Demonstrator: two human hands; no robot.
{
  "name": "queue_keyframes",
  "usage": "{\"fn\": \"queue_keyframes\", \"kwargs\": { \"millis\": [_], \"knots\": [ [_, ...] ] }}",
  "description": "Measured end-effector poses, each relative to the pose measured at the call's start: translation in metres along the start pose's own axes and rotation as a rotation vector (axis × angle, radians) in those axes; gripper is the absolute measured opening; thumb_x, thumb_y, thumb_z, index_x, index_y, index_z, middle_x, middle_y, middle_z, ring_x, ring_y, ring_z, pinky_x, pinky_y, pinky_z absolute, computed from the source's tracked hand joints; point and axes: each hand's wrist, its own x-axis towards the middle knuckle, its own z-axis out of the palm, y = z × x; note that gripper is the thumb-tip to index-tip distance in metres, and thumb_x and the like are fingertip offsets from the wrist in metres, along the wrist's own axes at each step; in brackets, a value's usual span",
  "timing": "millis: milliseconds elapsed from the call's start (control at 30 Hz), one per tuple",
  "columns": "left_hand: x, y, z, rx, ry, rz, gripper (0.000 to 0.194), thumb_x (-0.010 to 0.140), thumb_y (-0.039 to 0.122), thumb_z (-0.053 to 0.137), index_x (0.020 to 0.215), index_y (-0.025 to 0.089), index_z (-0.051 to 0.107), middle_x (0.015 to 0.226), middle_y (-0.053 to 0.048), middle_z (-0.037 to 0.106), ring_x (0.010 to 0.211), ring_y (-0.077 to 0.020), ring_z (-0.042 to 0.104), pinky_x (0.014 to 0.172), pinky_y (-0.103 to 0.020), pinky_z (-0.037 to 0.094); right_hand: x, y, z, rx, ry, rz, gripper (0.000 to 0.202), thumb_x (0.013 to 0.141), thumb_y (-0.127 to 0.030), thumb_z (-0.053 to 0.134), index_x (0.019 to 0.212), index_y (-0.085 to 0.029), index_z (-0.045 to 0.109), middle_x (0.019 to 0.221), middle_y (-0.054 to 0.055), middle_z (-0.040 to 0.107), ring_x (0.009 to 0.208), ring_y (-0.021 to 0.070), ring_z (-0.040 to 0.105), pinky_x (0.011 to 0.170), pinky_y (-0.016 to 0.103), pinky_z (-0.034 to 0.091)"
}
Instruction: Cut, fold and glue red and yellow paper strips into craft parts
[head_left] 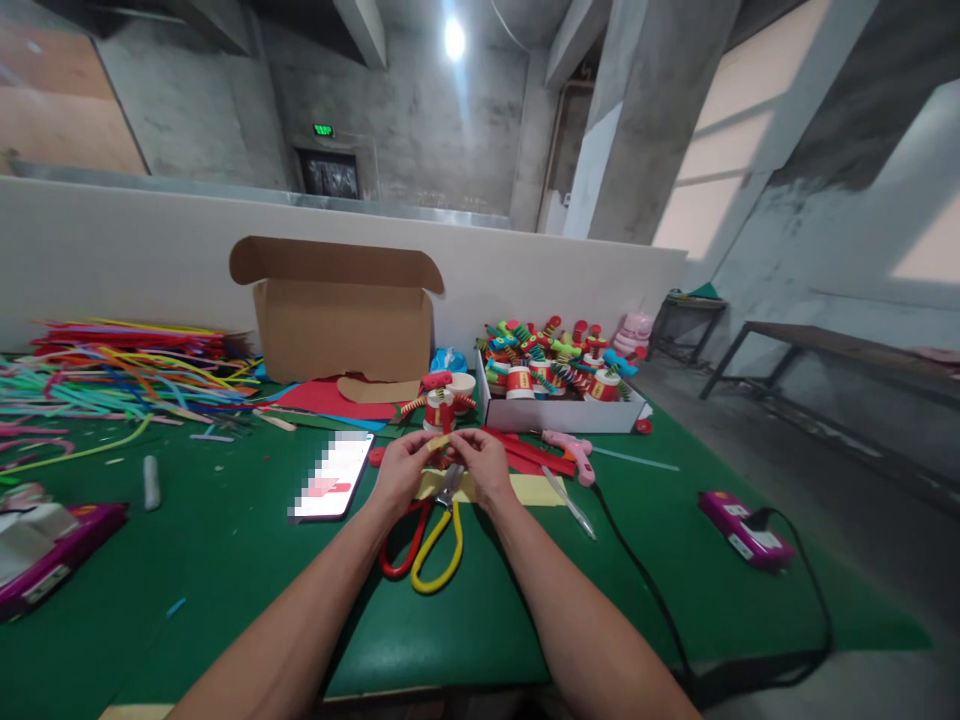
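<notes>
Both my left hand [403,466] and my right hand [484,466] pinch a small yellow paper piece [438,443] between their fingertips, above the middle of the table. Below them lie scissors [436,555] with one red and one yellow handle, blades pointing away from me. Under the blades is a yellow paper strip [538,490], reaching out past my right wrist. Just beyond my fingers stands a paper-cup figure [439,408] with a red top and coiled arms, partly hidden by my hands. Red strips [525,452] lie beside my right hand.
A pink glue gun [570,452] and a clear pen [577,510] lie right. A white box [562,414] holds several cup figures. Left are a phone [334,480], pipe cleaners [112,375] and a purple power strip [67,555]. Another power strip [742,530] sits far right, cord trailing.
</notes>
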Motion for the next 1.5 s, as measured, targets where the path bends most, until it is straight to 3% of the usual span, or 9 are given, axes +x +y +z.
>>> {"fn": "queue_keyframes", "kwargs": {
  "millis": [167,533,833,1067,1267,1500],
  "knots": [
    [-0.0006,-0.0005,0.0047,-0.169,-0.104,-0.015,0.032,0.053,0.028,0.077,0.08,0.014,0.065,0.07,-0.002,0.065,0.062,-0.0117,0.058,0.059,-0.021,0.044,-0.0001,0.0031,0.0018,0.052,0.049,-0.019,0.029,0.053,-0.036,0.076,0.068,-0.016,0.062,0.057,-0.001,0.063,0.054,0.0118,0.059,0.062,0.027,0.052],
    [-0.0014,-0.0017,-0.0031,0.128,0.031,0.065,0.039,0.055,0.046,0.075,0.068,0.012,0.063,0.061,-0.002,0.061,0.052,-0.0121,0.052,0.048,-0.021,0.039,-0.002,0.0015,0.0012,-0.063,-0.048,0.023,0.035,0.049,-0.039,0.079,0.068,-0.016,0.062,0.059,-0.002,0.062,0.051,0.011,0.057,0.058,0.026,0.049],
    [0.0049,-0.0078,-0.0045,-0.032,-0.022,0.067,0.031,0.058,0.039,0.074,0.07,0.013,0.062,0.059,0.001,0.056,0.054,-0.0095,0.05,0.052,-0.02,0.038,-0.0021,-0.001,0.0014,-0.019,0.011,0.026,0.032,0.047,-0.037,0.079,0.064,-0.016,0.062,0.056,-0.002,0.061,0.051,0.011,0.056,0.057,0.025,0.049],
    [0.0009,-0.0012,-0.0028,0.096,0.035,0.105,0.035,0.058,0.045,0.073,0.067,0.014,0.061,0.06,0.0,0.06,0.055,-0.011,0.051,0.053,-0.021,0.038,-0.0041,0.002,0.0037,-0.098,-0.022,-0.023,0.03,0.05,-0.038,0.078,0.063,-0.016,0.062,0.053,-0.002,0.06,0.049,0.0125,0.057,0.054,0.026,0.048],
    [0.0042,-0.005,-0.0028,0.019,0.019,0.091,0.034,0.06,0.044,0.072,0.072,0.014,0.061,0.06,0.001,0.058,0.053,-0.0096,0.051,0.054,-0.021,0.04,-0.0029,0.001,0.0032,-0.038,0.009,-0.022,0.031,0.051,-0.039,0.077,0.067,-0.017,0.061,0.056,-0.001,0.062,0.053,0.0126,0.059,0.058,0.026,0.05],
    [0.0013,-0.0045,-0.0024,0.096,0.022,0.049,0.038,0.057,0.046,0.073,0.071,0.013,0.062,0.063,-0.001,0.061,0.055,-0.0118,0.053,0.052,-0.022,0.04,-0.0036,0.0005,0.0024,-0.073,-0.044,-0.033,0.03,0.051,-0.038,0.077,0.066,-0.017,0.06,0.057,-0.001,0.062,0.054,0.0129,0.059,0.06,0.027,0.051]
  ]
}}
